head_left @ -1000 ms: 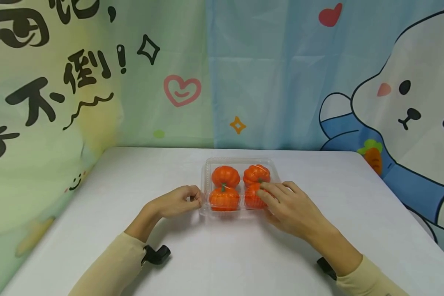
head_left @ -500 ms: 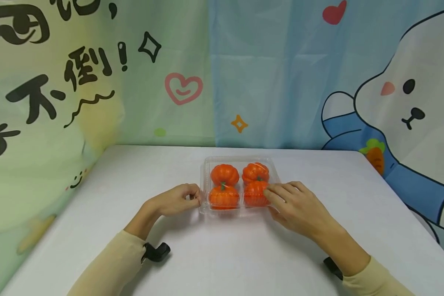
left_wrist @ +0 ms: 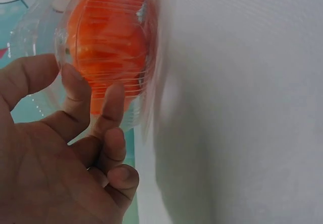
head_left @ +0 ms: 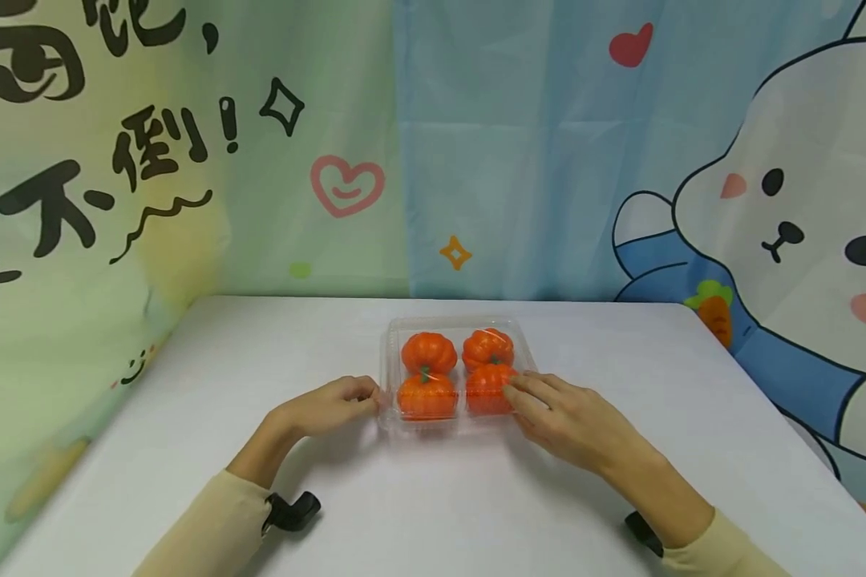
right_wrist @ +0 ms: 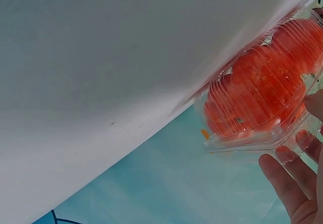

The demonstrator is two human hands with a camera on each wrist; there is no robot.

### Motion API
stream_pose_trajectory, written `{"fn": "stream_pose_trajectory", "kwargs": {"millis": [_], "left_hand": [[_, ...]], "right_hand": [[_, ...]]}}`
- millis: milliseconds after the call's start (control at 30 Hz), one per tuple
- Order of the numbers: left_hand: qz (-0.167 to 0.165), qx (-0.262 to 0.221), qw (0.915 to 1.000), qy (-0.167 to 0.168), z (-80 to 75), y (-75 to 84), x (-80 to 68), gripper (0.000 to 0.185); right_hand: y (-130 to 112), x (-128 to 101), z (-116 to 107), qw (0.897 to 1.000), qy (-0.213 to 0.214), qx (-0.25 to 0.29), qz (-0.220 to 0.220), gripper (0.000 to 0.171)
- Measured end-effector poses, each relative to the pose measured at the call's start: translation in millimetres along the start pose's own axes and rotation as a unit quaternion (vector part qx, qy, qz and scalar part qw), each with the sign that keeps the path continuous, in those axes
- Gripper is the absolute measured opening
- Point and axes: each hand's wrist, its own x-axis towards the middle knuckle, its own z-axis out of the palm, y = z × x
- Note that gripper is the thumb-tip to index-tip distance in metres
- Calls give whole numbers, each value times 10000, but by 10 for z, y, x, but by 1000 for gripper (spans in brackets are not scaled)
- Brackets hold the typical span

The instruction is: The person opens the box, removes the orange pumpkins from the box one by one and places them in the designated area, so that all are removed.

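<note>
A clear plastic clamshell box sits shut on the white table with several orange toy pumpkins inside. My left hand is at the box's front left corner, fingers curled, pinching the rim. In the left wrist view my thumb and fingers touch the ribbed box wall. My right hand lies with fairly straight fingers on the lid's front right corner, over a pumpkin. The right wrist view shows the box from the side, with my fingertips at its rim.
A printed cloth backdrop hangs close behind the table's far edge and along the left side. The table's right edge runs diagonally. Black wrist mounts show at both sleeves.
My right fingers have slid off the top of the front right pumpkin toward the lid's right front corner. The left hand has stayed at the left rim.
</note>
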Motion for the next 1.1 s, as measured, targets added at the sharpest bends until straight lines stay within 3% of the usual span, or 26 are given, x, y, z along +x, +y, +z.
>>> {"fn": "stream_pose_trajectory", "kwargs": {"millis": [167, 300, 467, 600, 700, 833, 1100], "left_hand": [[146, 12, 9998, -165, 7, -3, 13, 25], [209, -29, 9995, -245, 21, 17, 20, 26], [206, 27, 9997, -139, 58, 26, 20, 25], [222, 106, 9997, 19, 77, 39, 27, 24], [284, 175, 9993, 141, 95, 40, 40, 21], [319, 307, 9987, 244, 116, 52, 50, 17], [252, 426, 9983, 294, 93, 59, 36, 19]], "right_hand": [[-9, -30, -6, 10000, 38, 30, 38, 37], [-15, -51, -15, 10000, 72, 49, 16, 30], [-8, -61, -8, 9999, 109, 94, -60, 25], [-7, -64, -9, 9999, 89, 83, -20, 37], [-11, -62, -15, 9999, 82, 89, 13, 25], [-21, -57, -18, 9999, 84, 96, 38, 57], [-35, -47, -18, 10000, -1, 6, 69, 60]]}}
